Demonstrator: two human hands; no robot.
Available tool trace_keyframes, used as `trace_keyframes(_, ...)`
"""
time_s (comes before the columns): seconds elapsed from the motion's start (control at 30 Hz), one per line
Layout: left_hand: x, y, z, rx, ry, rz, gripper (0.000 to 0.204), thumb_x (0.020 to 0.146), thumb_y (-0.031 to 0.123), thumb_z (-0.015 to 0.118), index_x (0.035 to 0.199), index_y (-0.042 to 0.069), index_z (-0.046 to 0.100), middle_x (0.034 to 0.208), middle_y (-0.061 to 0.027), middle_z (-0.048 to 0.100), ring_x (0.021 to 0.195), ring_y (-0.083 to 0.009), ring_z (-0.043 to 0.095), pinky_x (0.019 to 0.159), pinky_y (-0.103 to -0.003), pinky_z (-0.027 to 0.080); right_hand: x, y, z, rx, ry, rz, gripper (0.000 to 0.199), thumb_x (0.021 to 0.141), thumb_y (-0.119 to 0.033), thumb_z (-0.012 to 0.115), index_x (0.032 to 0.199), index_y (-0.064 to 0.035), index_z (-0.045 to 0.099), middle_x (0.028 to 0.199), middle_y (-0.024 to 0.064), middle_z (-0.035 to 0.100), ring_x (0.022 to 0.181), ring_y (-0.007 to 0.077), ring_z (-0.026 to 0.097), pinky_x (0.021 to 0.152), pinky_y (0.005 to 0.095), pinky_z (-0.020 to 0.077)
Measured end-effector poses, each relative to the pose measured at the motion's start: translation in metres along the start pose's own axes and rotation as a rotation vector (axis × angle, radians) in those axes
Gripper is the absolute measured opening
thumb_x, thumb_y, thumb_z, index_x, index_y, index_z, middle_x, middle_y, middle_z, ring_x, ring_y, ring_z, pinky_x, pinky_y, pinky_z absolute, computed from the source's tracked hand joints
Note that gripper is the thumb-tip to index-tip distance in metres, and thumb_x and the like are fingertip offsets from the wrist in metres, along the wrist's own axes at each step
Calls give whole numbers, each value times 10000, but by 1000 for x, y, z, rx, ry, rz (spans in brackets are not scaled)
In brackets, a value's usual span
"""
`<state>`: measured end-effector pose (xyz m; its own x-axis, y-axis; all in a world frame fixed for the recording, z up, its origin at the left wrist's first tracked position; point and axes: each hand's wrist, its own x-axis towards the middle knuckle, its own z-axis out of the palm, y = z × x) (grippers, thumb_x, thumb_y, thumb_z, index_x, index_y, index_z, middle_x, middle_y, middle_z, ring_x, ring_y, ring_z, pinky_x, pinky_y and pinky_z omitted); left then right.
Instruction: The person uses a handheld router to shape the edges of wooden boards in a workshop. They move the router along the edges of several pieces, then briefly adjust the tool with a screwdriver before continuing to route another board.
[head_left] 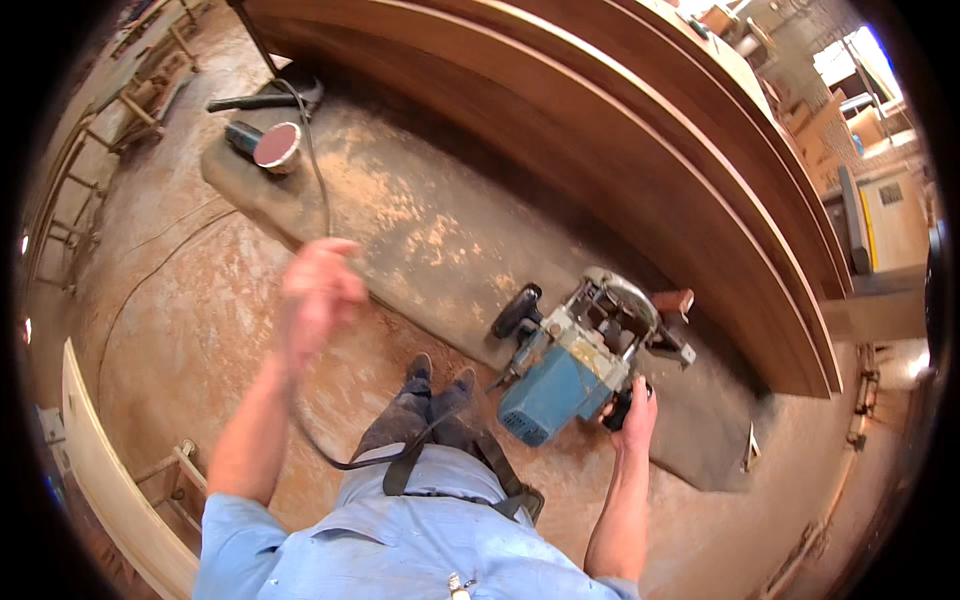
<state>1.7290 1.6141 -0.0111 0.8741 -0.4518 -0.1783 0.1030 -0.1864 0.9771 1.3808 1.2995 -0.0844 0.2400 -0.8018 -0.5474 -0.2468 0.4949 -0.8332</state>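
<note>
My right hand (pixel 636 418) is wrapped round a black side knob of a blue and silver plunge router (pixel 556 385). The router sits on its side at the near edge of a grey, dusty bench top (pixel 440 290), and its other black knob (pixel 517 312) points left. My left hand (pixel 322 290) is raised at the left, blurred by motion, its fingers curled round a black power cord (pixel 330 455). The cord loops down past my waist toward the router. A second length of dark cord (pixel 318 170) runs from the bench's far end toward this hand.
A disc sander (pixel 275 148) with a reddish pad lies at the bench's far left, beside a black tool (pixel 262 100). Sawdust (pixel 400 205) covers the bench. Long brown wood panels (pixel 560 110) stand along its far side. A cord (pixel 150 270) trails across the floor at left.
</note>
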Motion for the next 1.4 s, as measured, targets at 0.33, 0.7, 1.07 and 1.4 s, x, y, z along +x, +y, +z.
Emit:
trace_keyframes(0.33,-36,-32,223,55,-531,-385,544,987,526,432,1176,36,573,817,-55,575,703,-144,556,594,-302,479,-31,-12,-66,106,-22,9,274,985,-309,539,1110,-76,465,729,95,547,498,195,541,417,346,459)
trace_keyframes(0.7,-54,-28,226,523,-384,69,500,980,382,525,1283,-15,510,1194,-256,604,1141,-383,582,974,-427,457,-34,-12,-86,97,-16,-34,263,993,-351,517,1025,-94,473,733,58,536,490,174,526,398,328,435)
trace_keyframes(1.07,48,-108,-5,655,564,-180,401,908,254,608,1116,-83,554,1079,-281,616,1036,-406,595,900,-450,468,-22,2,-37,82,19,-70,265,989,-359,502,1029,-98,477,737,61,543,499,180,528,397,335,434)
trace_keyframes(1.4,85,-52,-94,545,149,14,372,943,292,594,1086,-50,566,826,-199,638,767,-317,638,692,-409,497,-65,-1,29,66,34,-21,293,973,-390,530,972,-97,537,683,44,545,452,184,511,373,345,417)
